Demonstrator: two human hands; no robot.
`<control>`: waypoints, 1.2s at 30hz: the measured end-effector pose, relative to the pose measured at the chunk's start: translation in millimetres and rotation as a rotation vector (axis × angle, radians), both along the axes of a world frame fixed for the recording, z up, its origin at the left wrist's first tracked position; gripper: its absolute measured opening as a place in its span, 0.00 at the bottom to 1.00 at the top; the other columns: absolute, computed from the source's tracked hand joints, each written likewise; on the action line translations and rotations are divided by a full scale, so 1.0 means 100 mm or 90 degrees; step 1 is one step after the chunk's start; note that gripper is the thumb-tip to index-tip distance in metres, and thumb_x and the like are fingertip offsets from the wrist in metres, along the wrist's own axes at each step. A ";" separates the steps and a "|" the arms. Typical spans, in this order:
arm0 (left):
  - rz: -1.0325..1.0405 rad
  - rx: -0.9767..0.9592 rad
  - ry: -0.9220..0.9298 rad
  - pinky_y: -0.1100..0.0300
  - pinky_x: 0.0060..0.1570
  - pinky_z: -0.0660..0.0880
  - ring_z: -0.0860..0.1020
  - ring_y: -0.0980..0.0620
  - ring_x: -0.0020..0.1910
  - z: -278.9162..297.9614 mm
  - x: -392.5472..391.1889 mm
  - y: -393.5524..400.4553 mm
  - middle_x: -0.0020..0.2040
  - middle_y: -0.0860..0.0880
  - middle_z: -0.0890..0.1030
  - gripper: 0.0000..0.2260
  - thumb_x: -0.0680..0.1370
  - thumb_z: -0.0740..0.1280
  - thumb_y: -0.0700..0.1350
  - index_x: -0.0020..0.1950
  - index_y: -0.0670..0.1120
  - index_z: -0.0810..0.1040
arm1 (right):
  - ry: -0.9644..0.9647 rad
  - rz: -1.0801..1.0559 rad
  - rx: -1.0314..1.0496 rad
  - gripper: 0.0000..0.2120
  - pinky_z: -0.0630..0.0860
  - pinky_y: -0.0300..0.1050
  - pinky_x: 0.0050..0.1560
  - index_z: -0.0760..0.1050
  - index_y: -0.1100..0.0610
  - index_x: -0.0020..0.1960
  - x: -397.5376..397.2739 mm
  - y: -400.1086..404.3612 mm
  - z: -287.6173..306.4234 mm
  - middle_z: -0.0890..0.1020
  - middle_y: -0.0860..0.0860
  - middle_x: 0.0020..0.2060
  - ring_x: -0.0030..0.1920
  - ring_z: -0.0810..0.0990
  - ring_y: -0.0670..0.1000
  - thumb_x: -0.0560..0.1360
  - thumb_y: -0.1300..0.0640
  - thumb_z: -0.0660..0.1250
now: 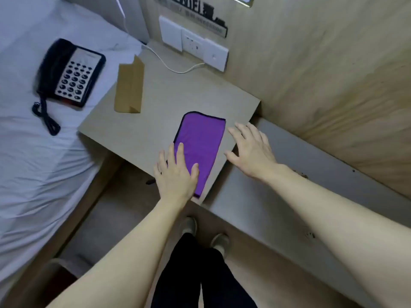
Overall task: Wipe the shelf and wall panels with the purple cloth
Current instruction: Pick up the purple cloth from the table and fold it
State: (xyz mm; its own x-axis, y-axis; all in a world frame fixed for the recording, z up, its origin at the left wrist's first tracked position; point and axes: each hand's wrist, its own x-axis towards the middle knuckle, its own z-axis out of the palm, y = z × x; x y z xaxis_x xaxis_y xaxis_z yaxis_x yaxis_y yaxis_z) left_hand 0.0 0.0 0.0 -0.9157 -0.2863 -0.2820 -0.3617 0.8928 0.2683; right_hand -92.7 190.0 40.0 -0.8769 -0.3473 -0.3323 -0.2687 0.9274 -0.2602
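A purple cloth [200,143] with a dark hem lies folded flat on the light wooden shelf [169,101], near its front right corner. My left hand [175,174] rests palm down on the cloth's near left edge, fingers spread. My right hand [251,147] hovers open just right of the cloth, over the shelf's right edge, holding nothing. Wood-grain wall panels [322,70] rise behind and to the right of the shelf.
A folded brown card stand [130,85] sits on the shelf's left side. White switches and sockets [193,44] with a white cable [173,65] line the back wall. A black telephone [71,72] lies on the white bed. A grey ledge [311,165] runs along the right.
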 end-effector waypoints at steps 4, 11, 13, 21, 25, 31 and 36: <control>-0.016 -0.031 0.001 0.43 0.73 0.58 0.56 0.40 0.77 -0.40 -0.18 -0.20 0.80 0.44 0.58 0.31 0.80 0.60 0.57 0.80 0.48 0.56 | 0.009 0.087 0.001 0.30 0.55 0.55 0.75 0.60 0.53 0.79 -0.45 -0.43 -0.43 0.60 0.51 0.78 0.78 0.55 0.57 0.80 0.47 0.62; 0.022 -0.006 -0.013 0.49 0.67 0.64 0.65 0.42 0.71 -0.72 -0.30 -0.47 0.75 0.44 0.64 0.31 0.80 0.63 0.55 0.78 0.45 0.58 | 0.000 0.219 0.018 0.29 0.56 0.56 0.75 0.62 0.49 0.78 -0.98 -1.07 -0.95 0.55 0.48 0.81 0.79 0.53 0.59 0.79 0.63 0.58; 0.033 -0.003 -0.026 0.51 0.66 0.65 0.68 0.43 0.67 -0.81 -0.28 -0.51 0.71 0.44 0.68 0.31 0.80 0.64 0.56 0.78 0.45 0.58 | -0.017 0.246 0.036 0.31 0.56 0.56 0.75 0.60 0.47 0.79 -1.06 -1.20 -1.10 0.54 0.47 0.81 0.79 0.52 0.59 0.78 0.66 0.58; 0.021 0.025 -0.077 0.52 0.56 0.69 0.74 0.43 0.56 -0.95 -0.29 -0.65 0.57 0.46 0.77 0.19 0.79 0.66 0.58 0.63 0.46 0.71 | 0.060 0.270 0.093 0.21 0.63 0.56 0.66 0.68 0.49 0.70 -1.10 -1.18 -1.32 0.70 0.52 0.65 0.67 0.65 0.59 0.79 0.62 0.56; -0.026 0.000 -0.079 0.51 0.51 0.70 0.73 0.44 0.52 -0.93 -0.34 -0.67 0.53 0.47 0.76 0.14 0.80 0.64 0.56 0.55 0.46 0.72 | 0.139 0.221 0.100 0.12 0.63 0.56 0.63 0.73 0.55 0.61 -1.01 -1.05 -1.34 0.72 0.54 0.62 0.64 0.68 0.59 0.80 0.59 0.56; -0.114 0.092 -0.017 0.47 0.44 0.70 0.73 0.41 0.41 -0.78 -0.43 -0.66 0.42 0.49 0.75 0.09 0.79 0.66 0.47 0.47 0.48 0.66 | 0.247 0.113 0.048 0.10 0.64 0.62 0.63 0.76 0.59 0.51 -0.59 -0.38 -1.21 0.79 0.55 0.59 0.64 0.74 0.62 0.71 0.59 0.68; -0.284 0.126 -0.056 0.49 0.38 0.73 0.76 0.42 0.42 -0.62 -0.48 -0.34 0.46 0.50 0.76 0.16 0.79 0.62 0.61 0.50 0.48 0.66 | 0.262 -0.020 0.028 0.13 0.67 0.57 0.58 0.76 0.59 0.46 0.01 0.34 -1.19 0.79 0.55 0.42 0.47 0.79 0.60 0.64 0.64 0.75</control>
